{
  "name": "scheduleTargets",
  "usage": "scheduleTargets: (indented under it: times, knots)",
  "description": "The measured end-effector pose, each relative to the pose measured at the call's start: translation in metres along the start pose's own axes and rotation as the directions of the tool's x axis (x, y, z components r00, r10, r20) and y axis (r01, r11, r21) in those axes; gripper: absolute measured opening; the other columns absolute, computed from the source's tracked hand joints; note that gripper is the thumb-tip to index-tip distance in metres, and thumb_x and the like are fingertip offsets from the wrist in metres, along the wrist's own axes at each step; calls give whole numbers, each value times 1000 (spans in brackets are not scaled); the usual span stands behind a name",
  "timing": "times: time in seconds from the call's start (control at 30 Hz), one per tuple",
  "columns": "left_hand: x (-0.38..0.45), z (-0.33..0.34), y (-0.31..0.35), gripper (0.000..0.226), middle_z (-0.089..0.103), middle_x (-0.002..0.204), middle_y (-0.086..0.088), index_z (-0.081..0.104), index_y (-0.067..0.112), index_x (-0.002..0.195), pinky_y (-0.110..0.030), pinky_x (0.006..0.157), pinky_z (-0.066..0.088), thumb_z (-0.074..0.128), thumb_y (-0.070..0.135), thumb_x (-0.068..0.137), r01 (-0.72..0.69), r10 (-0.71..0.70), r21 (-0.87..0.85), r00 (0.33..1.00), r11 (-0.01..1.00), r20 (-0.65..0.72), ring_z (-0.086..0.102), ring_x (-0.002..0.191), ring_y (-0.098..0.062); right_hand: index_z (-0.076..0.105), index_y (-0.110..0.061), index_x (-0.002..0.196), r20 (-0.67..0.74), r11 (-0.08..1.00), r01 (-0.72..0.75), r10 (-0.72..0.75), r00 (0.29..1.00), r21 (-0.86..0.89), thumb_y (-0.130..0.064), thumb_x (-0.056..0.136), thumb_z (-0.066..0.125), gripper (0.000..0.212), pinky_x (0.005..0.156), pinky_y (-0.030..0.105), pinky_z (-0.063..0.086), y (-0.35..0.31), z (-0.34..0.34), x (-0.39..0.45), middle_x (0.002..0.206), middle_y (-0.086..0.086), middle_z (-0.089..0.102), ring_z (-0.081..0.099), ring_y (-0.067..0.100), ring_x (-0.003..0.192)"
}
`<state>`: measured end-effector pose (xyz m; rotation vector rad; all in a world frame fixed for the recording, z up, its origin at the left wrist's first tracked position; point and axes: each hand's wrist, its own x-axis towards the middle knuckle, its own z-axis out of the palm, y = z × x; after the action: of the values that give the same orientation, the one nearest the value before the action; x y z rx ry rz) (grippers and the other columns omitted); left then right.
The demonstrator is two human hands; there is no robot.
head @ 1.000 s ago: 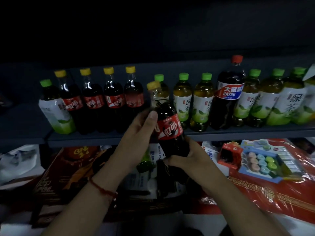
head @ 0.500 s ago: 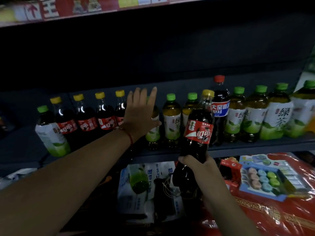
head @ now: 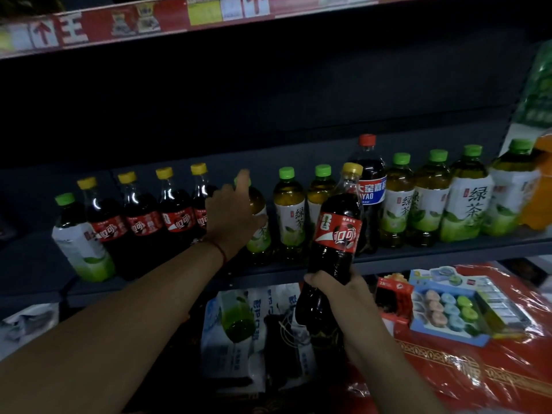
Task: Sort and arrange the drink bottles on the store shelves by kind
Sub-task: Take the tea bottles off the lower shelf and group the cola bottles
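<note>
Head view, right hand (head: 334,289) gripping cola bottle (head: 336,234)

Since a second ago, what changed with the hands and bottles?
The left hand let go of the cola bottle, reached to the shelf, and now grips the green tea bottle next to the yellow-capped colas. The right hand alone keeps holding the cola bottle by its lower body, now further right, in front of the shelf. The rest of the row looks unchanged.
</note>
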<state>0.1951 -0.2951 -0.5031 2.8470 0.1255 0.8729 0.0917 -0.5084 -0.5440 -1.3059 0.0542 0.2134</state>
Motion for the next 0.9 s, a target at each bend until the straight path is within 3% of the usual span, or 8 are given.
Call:
scheduleTargets:
  times: [0.1,0.23,0.33,0.4,0.5,0.6,0.77,0.9]
  knots:
    - [-15,-11,2,95,47,123,-13,22,30,147,-34,73,51,82,24,74,24,-8,-299,998,954,55,59,97,-29,64,-17,103,-4,1000,12,-12,1000,-6,-10,82,74,24,55,27,52,0,0,0,81,9,70,68,22,70]
    - [-40,-31,0,94,37,137,-6,22,37,148,-17,74,41,81,17,77,34,-25,-435,999,900,26,47,109,-15,64,-19,105,10,1000,-3,3,1000,18,-9,80,75,29,60,31,55,2,0,-2,88,12,72,69,26,77]
    - [-64,-48,-10,97,38,140,2,24,41,146,-30,98,48,84,14,75,49,-72,-639,997,768,-11,47,122,-13,65,-15,108,48,999,-24,23,999,32,-8,81,74,29,60,31,56,4,3,-5,82,10,73,70,25,74]
    - [-84,-60,-16,97,45,137,6,26,42,144,-34,100,51,85,13,73,73,-134,-760,991,646,-19,52,121,-9,66,-16,107,84,998,-51,47,995,48,-10,81,74,27,64,33,57,6,8,-8,80,8,75,71,23,75]
    - [-113,-74,-24,96,47,129,15,27,37,144,-18,91,52,85,11,72,79,-221,-814,973,575,-62,53,114,5,67,-17,106,118,997,-73,69,991,30,-13,82,74,26,73,38,58,10,16,-11,82,7,76,72,24,78]
    - [-139,-84,-35,94,48,130,14,28,34,146,-20,92,51,84,7,74,74,-271,-845,959,529,-86,54,116,2,68,-16,107,128,997,-75,78,989,-29,-16,80,76,28,74,36,57,15,25,-12,92,10,77,73,26,86]
    - [-160,-95,-59,91,46,124,27,29,39,142,-8,88,47,81,4,76,73,-264,-831,960,552,-91,51,112,13,65,-18,109,102,984,16,3,995,-178,-13,75,81,37,63,19,53,21,51,-3,98,3,75,73,15,83]
    - [-167,-98,-82,92,45,133,19,27,39,147,-11,94,46,82,14,77,113,-261,-801,964,588,-55,48,120,8,62,-18,115,108,957,115,-89,990,-267,-10,75,83,46,75,24,53,20,75,24,107,0,72,68,14,96]
